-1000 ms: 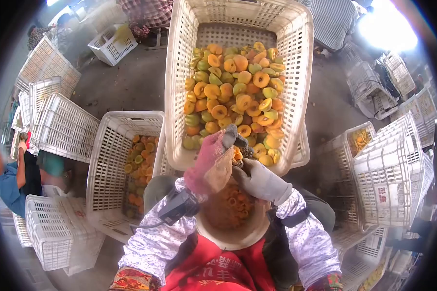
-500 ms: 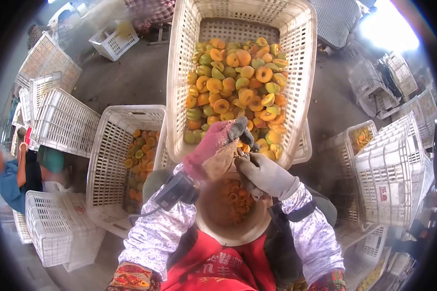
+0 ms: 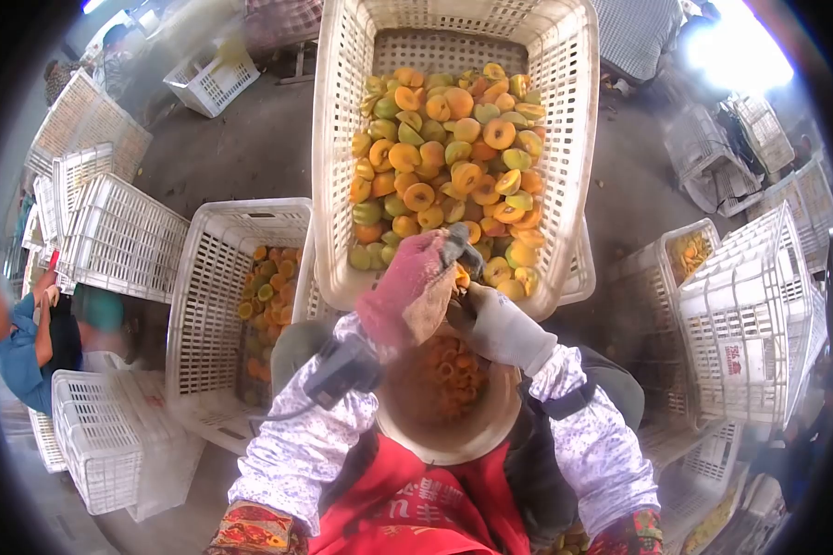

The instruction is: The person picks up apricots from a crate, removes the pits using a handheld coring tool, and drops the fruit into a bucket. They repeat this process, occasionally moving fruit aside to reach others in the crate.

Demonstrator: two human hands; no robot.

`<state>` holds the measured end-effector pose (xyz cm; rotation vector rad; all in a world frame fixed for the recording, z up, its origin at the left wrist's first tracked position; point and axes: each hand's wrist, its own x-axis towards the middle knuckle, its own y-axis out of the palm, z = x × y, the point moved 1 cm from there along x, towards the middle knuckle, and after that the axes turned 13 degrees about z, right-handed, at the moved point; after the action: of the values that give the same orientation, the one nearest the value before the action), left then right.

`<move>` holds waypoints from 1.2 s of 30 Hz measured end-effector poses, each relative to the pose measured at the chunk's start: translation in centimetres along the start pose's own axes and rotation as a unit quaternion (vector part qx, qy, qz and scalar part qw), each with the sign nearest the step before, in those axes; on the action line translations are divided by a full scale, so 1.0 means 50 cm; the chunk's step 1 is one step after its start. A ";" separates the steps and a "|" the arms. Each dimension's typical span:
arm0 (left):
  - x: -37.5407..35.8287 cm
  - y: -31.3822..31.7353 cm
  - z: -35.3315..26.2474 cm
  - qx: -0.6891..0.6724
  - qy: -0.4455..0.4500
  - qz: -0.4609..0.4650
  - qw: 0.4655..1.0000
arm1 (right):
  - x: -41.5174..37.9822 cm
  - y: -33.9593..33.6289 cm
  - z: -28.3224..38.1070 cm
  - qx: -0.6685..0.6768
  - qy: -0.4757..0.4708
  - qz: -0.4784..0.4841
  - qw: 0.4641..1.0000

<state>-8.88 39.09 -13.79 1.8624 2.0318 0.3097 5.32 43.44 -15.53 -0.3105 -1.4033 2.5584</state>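
Note:
My left hand (image 3: 416, 282), in a reddish glove with dark fingertips, is closed around an orange-yellow peach half (image 3: 462, 276). Fingers of my right hand (image 3: 502, 324), in a pale grey glove, are closed against the same fruit. A small metal tool shows at these fingers in the earlier frame; it is mostly hidden now. Both hands meet over the near edge of a large white crate (image 3: 331, 185) full of peach halves (image 3: 463, 176). Below them, between my knees, a pale bucket (image 3: 449, 453) holds orange ring-like fruit scraps (image 3: 453, 375).
A second white crate (image 3: 194, 305) with fruit halves stands to the left. Stacked crates (image 3: 125, 236) rise farther left, near a person in a blue top (image 3: 23, 356). More stacked crates (image 3: 745, 319) stand on the right. A red apron (image 3: 430, 504) covers my lap.
My right hand has shifted slightly left and turned at the fruit, so the metal glint no longer shows. My left hand keeps hold. The person at left has moved their arms.

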 end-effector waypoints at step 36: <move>0.005 -0.047 0.109 -0.213 0.025 -0.077 0.974 | 0.004 0.035 -0.002 -0.091 0.092 -0.117 0.985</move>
<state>-8.79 38.66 -19.72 1.4417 1.9383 0.6943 5.04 42.64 -17.10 -0.3741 -1.5067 2.1622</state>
